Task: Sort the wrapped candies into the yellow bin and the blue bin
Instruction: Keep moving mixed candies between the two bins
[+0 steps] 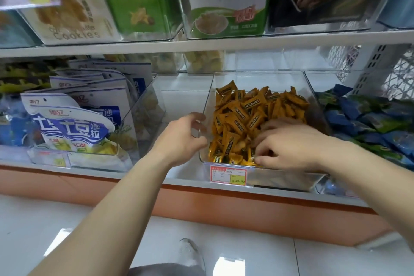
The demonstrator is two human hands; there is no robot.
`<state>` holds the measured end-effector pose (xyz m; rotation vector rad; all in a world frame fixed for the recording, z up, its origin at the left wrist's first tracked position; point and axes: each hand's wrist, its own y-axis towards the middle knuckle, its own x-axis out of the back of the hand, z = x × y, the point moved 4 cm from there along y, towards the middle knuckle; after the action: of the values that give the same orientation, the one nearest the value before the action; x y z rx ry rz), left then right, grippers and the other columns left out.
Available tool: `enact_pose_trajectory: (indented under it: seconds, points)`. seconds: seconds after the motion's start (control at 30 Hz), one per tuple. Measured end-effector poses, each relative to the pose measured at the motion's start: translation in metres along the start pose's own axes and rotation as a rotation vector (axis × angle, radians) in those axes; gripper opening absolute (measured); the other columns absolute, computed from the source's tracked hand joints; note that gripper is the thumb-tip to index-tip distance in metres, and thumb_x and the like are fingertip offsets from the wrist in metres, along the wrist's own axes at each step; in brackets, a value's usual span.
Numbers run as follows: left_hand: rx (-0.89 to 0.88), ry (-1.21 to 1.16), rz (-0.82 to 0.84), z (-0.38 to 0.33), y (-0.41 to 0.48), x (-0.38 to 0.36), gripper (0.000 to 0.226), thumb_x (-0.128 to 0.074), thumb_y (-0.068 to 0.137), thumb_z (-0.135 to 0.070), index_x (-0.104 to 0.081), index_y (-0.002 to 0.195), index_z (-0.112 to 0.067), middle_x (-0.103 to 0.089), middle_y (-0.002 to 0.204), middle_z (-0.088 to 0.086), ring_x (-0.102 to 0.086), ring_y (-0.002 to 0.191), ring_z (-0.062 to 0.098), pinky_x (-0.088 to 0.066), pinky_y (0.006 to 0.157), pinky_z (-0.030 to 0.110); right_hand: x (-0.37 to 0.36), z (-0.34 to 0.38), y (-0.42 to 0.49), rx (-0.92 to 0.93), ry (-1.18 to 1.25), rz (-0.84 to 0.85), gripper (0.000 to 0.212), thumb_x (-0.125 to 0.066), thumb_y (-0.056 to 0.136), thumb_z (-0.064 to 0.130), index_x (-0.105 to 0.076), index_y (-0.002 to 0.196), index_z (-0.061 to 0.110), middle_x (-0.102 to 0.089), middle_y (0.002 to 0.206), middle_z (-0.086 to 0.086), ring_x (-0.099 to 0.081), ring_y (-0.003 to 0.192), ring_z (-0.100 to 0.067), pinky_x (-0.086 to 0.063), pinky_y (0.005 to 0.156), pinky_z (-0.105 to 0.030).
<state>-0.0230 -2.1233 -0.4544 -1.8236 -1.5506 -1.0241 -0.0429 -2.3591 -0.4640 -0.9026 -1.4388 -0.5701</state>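
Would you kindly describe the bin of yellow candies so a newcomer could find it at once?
On the lower white shelf, look between the blue-and-white snack bags and the blue-wrapped candies. The clear bin there carries a red-bordered price tag. It alone holds yellow-orange candies.

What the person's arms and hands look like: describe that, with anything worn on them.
The left forearm and right forearm are bare as far as the picture shows them; no sleeve reaches into view. The left hand and right hand are ungloved. No watch, bracelet or ring shows on the wrists or on the fingers in sight, and no markings.
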Motion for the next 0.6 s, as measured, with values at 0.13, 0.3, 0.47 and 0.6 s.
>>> enact_pose_trajectory:
  seconds: [0.13, 0.3, 0.47, 0.6]
  points:
    - [-0.01, -0.035, -0.001, 0.002, -0.001, -0.003, 0.056, -0.065, 0.086, -0.026, -0.049, 0.141, -0.026, -0.064, 0.121, -0.01, -0.063, 0.1, 0.015, -0.05, 0.081, 0.024, 0.009, -0.024, -0.004, -0.108, -0.037, -0.068, 0.018, -0.054, 0.091, 0.055, -0.067, 0.099, 0.046, -0.044, 0.141, 0.026, -0.039, 0.127, -0.015, -0.031, 0.103, -0.037]
    - [-0.01, -0.06, -0.002, 0.005, -0.003, -0.005, 0.057, -0.065, 0.088, -0.033, -0.048, 0.142, -0.025, -0.064, 0.122, -0.008, -0.063, 0.099, 0.016, -0.051, 0.083, 0.027, 0.017, -0.032, 0.013, -0.202, -0.06, -0.139, 0.016, -0.064, 0.091, 0.044, -0.066, 0.106, 0.041, -0.038, 0.151, 0.012, -0.038, 0.131, -0.024, -0.044, 0.102, -0.046]
    - [-0.005, -0.042, -0.123, -0.014, 0.008, -0.002, 0.055, -0.07, 0.082, -0.034, -0.054, 0.133, -0.019, -0.065, 0.121, 0.001, -0.063, 0.099, 0.02, -0.052, 0.082, 0.032, 0.04, -0.021, 0.017, -0.149, 0.099, -0.37, 0.008, -0.071, 0.085, 0.035, -0.07, 0.091, 0.039, -0.057, 0.119, 0.011, -0.049, 0.113, -0.016, -0.042, 0.081, -0.032]
    - [-0.018, 0.02, -0.218, -0.041, 0.01, -0.007, 0.062, -0.071, 0.081, -0.036, -0.05, 0.137, -0.022, -0.054, 0.131, 0.013, -0.055, 0.118, 0.034, -0.051, 0.095, 0.043, 0.006, 0.008, 0.001, -0.031, 0.355, -0.008, 0.022, -0.062, 0.095, 0.026, -0.072, 0.113, 0.035, -0.069, 0.112, 0.02, -0.062, 0.103, 0.0, -0.045, 0.09, -0.02]
